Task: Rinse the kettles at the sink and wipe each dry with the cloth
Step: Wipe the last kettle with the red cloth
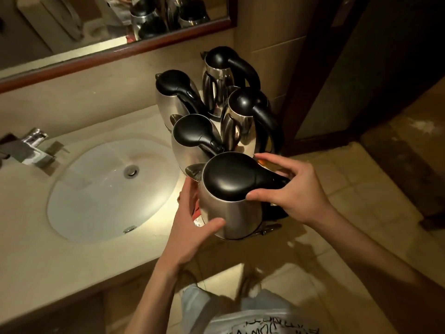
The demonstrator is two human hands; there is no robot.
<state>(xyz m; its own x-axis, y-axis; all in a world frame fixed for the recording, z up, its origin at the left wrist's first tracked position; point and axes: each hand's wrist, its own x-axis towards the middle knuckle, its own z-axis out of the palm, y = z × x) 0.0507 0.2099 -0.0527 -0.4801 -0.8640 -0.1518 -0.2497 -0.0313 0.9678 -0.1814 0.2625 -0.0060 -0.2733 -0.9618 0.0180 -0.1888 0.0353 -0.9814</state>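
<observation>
Several steel kettles with black lids and handles stand on the counter to the right of the white sink [72,213]. The nearest kettle [231,213] is at the counter's front right corner. My left hand [192,227] cups its steel body from the left, thumb across the front. My right hand [296,189] grips the top of its black handle, thumb at the lid's edge. Behind it stand a second kettle [192,138], a third [173,92], and two more at the back right [243,116]. A bit of red and white shows under the nearest kettle; I cannot tell if it is the cloth.
A chrome tap [36,150] sits at the sink's left rim. A mirror in a wooden frame [115,51] hangs above the counter. A dark door frame [313,75] stands right of the kettles. Tiled floor [349,189] lies to the right and below.
</observation>
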